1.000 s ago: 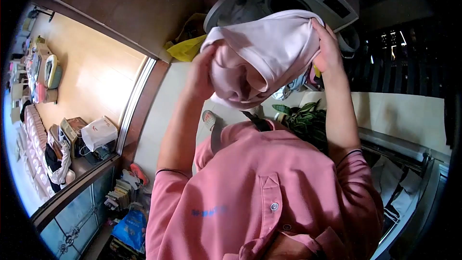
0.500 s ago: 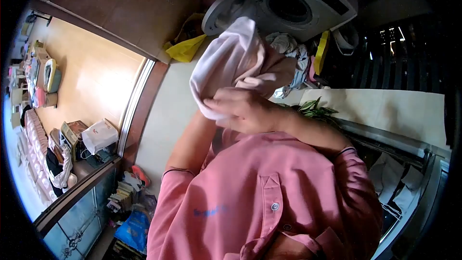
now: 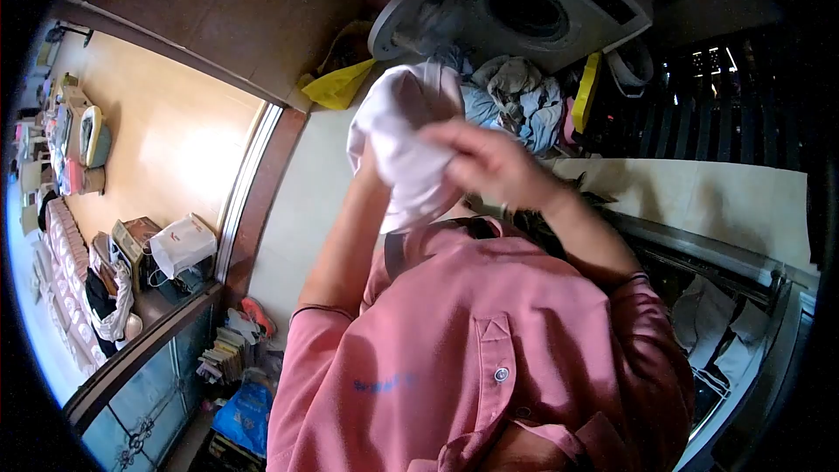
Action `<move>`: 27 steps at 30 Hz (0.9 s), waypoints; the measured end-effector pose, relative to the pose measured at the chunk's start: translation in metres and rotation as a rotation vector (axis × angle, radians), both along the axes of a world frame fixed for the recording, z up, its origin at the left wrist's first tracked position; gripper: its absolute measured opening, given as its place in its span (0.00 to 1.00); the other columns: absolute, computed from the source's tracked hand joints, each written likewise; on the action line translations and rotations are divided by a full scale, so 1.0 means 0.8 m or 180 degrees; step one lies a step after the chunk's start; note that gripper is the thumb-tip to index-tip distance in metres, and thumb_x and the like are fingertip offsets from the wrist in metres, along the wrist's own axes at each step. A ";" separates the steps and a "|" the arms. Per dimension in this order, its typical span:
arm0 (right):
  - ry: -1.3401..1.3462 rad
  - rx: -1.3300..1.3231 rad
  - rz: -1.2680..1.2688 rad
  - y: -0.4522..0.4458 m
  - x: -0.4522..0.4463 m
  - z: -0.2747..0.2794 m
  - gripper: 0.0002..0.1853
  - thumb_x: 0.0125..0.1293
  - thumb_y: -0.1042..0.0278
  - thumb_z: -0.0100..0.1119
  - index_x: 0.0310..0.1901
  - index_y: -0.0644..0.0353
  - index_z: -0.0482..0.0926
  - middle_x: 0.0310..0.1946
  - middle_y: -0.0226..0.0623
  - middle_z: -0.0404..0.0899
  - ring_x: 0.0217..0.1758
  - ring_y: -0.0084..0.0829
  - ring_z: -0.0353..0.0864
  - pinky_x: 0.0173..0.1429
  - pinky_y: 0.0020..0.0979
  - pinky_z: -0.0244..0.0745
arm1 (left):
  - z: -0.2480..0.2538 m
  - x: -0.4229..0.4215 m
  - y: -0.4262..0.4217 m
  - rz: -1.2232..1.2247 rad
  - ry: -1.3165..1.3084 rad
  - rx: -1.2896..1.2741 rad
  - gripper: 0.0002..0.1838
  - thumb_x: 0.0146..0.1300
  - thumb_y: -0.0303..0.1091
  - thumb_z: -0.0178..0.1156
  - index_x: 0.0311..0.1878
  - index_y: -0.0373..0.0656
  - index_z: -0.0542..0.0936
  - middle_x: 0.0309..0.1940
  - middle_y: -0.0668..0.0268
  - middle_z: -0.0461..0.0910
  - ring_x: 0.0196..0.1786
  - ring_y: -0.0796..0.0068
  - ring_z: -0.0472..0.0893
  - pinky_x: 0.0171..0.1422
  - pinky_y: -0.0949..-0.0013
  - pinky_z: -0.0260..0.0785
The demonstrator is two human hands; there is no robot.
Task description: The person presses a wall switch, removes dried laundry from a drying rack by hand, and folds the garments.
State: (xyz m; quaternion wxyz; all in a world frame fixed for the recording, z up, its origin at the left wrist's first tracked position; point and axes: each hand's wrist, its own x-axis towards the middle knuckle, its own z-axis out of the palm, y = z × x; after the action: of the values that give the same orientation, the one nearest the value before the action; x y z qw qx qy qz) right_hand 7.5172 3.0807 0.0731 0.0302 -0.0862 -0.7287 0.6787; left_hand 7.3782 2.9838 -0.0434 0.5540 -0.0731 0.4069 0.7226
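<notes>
A pale pinkish-white piece of clothing hangs bunched in front of my chest, its exact kind unclear. My left forearm runs up into it, and the cloth covers my left hand, so those fingers are hidden. At the garment's right side is my right hand, blurred by motion. Its fingers look spread and overlap the cloth in view; I cannot tell if they touch it. Beyond the garment lies a heap of light blue and grey laundry.
A front-loading washing machine stands at the back with its round door swung wide. Yellow items lie near it. To the left, a doorway opens onto a room with a white paper bag. A blue bag sits lower left.
The garment has swung lower, and its brownish-pink part no longer shows on the right. My right hand has moved right and up, from across the cloth to its side. More of the laundry heap shows.
</notes>
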 end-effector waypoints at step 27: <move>-0.0068 -0.2254 -0.1647 0.057 -0.061 -0.107 0.17 0.67 0.68 0.48 0.57 0.57 0.70 0.54 0.35 0.73 0.57 0.30 0.72 0.61 0.33 0.65 | 0.114 -0.140 0.020 0.0510 0.1420 0.1806 0.14 0.67 0.35 0.51 0.52 0.37 0.71 0.44 0.61 0.77 0.49 0.71 0.76 0.57 0.64 0.69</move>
State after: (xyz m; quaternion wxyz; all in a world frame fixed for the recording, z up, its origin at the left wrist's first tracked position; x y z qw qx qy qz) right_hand 7.4687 3.1260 -0.0126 0.1603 -0.2779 -0.4057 0.8558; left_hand 7.2661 2.9997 0.0479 0.3916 0.2111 0.2941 0.8459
